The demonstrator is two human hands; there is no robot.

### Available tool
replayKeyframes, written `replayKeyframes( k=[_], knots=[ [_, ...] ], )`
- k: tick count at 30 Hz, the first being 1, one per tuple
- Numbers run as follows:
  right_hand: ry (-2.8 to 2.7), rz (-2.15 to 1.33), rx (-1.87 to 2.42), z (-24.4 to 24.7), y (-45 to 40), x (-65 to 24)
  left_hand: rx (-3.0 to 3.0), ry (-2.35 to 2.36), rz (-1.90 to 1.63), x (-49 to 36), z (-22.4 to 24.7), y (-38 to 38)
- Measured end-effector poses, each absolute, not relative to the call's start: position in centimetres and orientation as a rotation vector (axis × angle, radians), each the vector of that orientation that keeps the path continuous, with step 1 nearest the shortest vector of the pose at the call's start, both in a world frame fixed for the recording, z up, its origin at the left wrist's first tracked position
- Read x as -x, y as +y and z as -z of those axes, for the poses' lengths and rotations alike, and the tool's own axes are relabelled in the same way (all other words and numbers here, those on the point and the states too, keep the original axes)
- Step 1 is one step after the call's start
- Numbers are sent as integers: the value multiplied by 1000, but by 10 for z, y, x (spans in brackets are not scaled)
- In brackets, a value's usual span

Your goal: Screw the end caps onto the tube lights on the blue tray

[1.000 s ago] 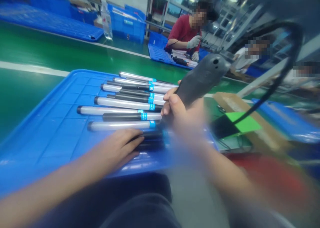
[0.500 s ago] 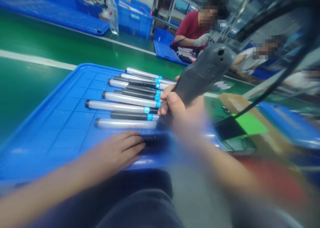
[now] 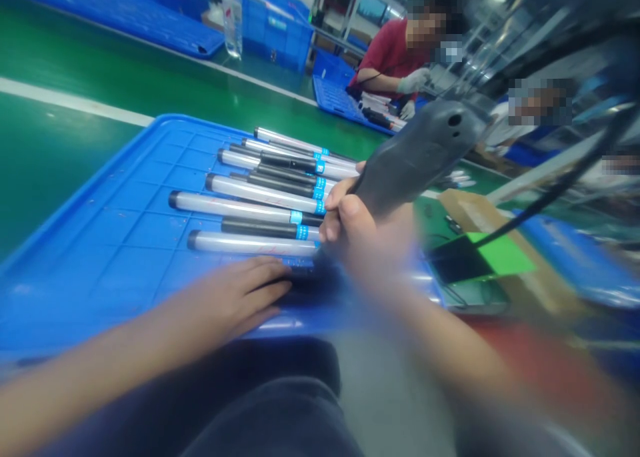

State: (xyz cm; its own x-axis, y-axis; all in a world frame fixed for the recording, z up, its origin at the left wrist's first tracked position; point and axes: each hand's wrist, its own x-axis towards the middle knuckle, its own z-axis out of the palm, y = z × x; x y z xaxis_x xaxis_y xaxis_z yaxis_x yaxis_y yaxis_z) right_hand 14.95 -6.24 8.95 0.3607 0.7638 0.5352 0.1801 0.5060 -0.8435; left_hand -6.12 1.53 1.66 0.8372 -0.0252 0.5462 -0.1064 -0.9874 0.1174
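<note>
Left hand (image 3: 230,297) flat on blue plastic tray (image 3: 100,270) near front edge, fingers slightly spread, resting over dark tube (image 3: 305,280), blurred. Right hand (image 3: 350,230) wrapped round grey corded tool (image 3: 415,157), fingers closed on grip, lower end near blue bands. Tray holds six pale tubes (image 3: 240,207) and about five dark ones (image 3: 265,227), blue-banded, side by side, mid-tray. One co-worker (image 3: 395,60), red shirt, white gloves, at second blue tray (image 3: 335,100) beyond green conveyor belt (image 3: 75,143).
</note>
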Motion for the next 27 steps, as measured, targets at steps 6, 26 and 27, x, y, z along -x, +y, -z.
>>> replayKeyframes(
  k=[6, 26, 27],
  knots=[
    [-1175, -479, 993, -91, -63, -148, -2852, -103, -856, 61, -18, 16],
    [-1103, -431, 1089, -94, -54, -137, -2912, -194, -846, 61, -19, 16],
    [-1100, -429, 1081, -93, -52, -136, -2914, -198, -846, 61, -19, 16]
  ],
)
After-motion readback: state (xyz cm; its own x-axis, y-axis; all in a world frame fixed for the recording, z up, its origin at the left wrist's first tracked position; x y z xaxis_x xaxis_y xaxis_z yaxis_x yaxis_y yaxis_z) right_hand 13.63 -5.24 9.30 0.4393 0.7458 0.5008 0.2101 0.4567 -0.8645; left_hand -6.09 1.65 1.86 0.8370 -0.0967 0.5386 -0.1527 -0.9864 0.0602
